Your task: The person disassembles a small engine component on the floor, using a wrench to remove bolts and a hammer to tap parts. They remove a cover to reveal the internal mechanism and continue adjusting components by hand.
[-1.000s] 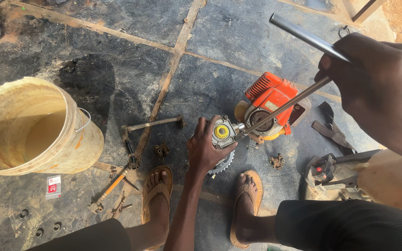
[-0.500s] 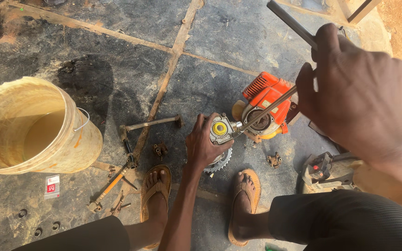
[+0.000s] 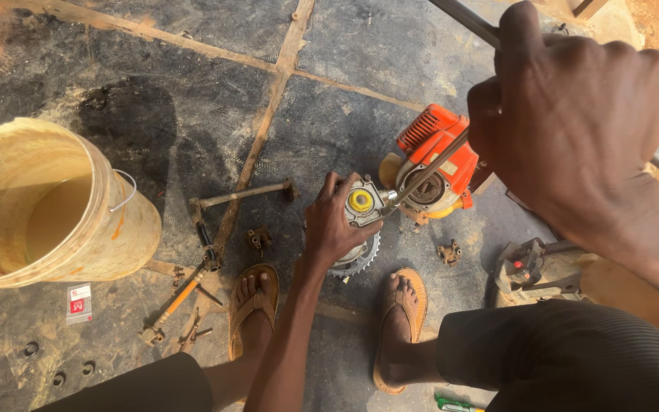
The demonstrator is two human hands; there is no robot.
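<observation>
My left hand [image 3: 335, 226] grips a small metal gear housing [image 3: 361, 204] with a yellow centre, held on the floor above a toothed sprocket [image 3: 358, 263]. Close to the camera, my right hand [image 3: 573, 114] is shut on a long T-handle wrench [image 3: 430, 166]. Its shaft runs down to the housing's right side. Behind it sits a small orange engine [image 3: 435, 160] with a round metal face. My feet in sandals [image 3: 252, 305] rest on either side of my left arm.
A large pale bucket [image 3: 127, 229] lies tilted at the left. On the dark tiled floor are a metal T-bar [image 3: 242, 194], an orange-handled tool [image 3: 175, 301], small metal parts [image 3: 449, 252], several washers [image 3: 59, 378] and a red-and-white packet [image 3: 78, 303]. Another grey machine part [image 3: 532, 271] sits at the right.
My right hand has come closer to the camera and a little left with the wrench. My left hand stays on the housing.
</observation>
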